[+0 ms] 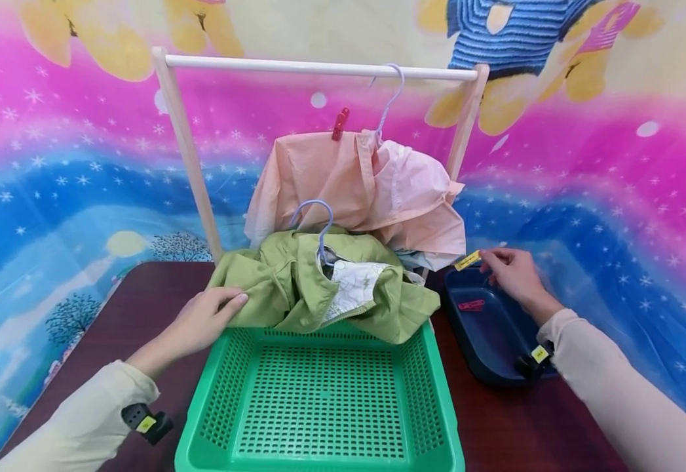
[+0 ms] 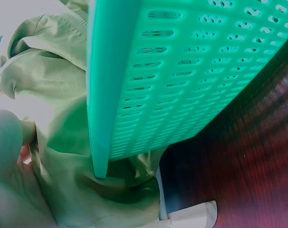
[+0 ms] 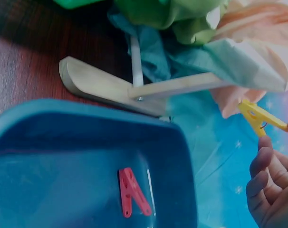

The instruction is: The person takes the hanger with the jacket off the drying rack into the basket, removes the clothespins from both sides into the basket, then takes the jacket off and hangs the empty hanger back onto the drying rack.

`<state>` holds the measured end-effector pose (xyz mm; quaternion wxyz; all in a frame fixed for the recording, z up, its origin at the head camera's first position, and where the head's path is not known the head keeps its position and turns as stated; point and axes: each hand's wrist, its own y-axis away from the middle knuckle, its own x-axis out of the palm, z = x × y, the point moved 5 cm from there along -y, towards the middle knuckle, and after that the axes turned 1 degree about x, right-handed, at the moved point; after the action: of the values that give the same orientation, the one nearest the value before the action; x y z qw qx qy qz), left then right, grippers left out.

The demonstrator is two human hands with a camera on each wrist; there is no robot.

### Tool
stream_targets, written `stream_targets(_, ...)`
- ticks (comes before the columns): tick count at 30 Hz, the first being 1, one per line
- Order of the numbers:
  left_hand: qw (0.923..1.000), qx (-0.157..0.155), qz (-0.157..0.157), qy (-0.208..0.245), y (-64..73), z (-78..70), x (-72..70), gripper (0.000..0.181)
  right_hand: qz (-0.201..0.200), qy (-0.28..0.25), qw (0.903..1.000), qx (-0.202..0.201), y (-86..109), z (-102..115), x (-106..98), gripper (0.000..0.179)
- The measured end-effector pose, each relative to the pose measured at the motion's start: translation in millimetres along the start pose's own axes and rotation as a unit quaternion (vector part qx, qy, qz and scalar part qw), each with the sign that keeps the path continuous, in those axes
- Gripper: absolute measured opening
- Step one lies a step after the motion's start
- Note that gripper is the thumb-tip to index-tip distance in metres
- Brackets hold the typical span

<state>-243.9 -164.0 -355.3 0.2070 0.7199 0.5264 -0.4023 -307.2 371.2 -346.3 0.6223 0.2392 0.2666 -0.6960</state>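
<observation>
I'm on the head feed now, and the left hand [image 1: 198, 321] has thumb and fingers closed on the edge of the green jacket [image 1: 304, 292], pinching its cloth at the left end. The jacket lies across the far edge of the green basket [image 1: 322, 413], its pale patterned lining showing at the neck, and its lilac hanger [image 1: 331, 223] points its hook up, below the white rail [image 1: 260, 64].

Over to the right: I have the right hand [image 1: 514, 275] pinching a yellow clothespin [image 1: 467, 261] between thumb and fingers, up by the far end of the dark blue tub [image 1: 496, 341]. My right wrist view puts the pin near the hem of the peach garment [image 1: 325, 170]. One red clothespin [image 1: 471, 305] lies in that tub, beside the basket on the dark table [image 1: 142, 308].

Behind the jacket, I see the peach garment hanging by a second hanger [image 1: 402, 82] from the rail, with another red clothespin [image 1: 340, 124] standing at its upper edge. A bright printed backdrop [image 1: 614, 170] fills the rear.
</observation>
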Motion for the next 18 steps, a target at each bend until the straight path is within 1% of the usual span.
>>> stream_targets(4,1.0,0.003,0.0,-0.001,-0.5,-1.4,-0.8,0.044,0.014,0.024,0.9994,0.019,-3.8,-7.9,1.4,0.059)
stream_targets(9,1.0,0.004,-0.002,-0.001,0.2,-3.1,-2.6,0.044,0.045,0.051,0.9963,0.052,-8.3,-22.5,9.4,0.061)
stream_targets(13,1.0,0.004,-0.003,0.002,0.5,-2.4,-2.3,0.044,0.066,0.081,0.9919,0.072,-9.0,-33.7,14.7,0.056)
stream_targets(18,0.9999,0.008,-0.004,0.006,1.5,-3.6,-2.8,0.045,0.101,0.123,0.9835,0.085,-7.1,-45.6,19.7,0.052)
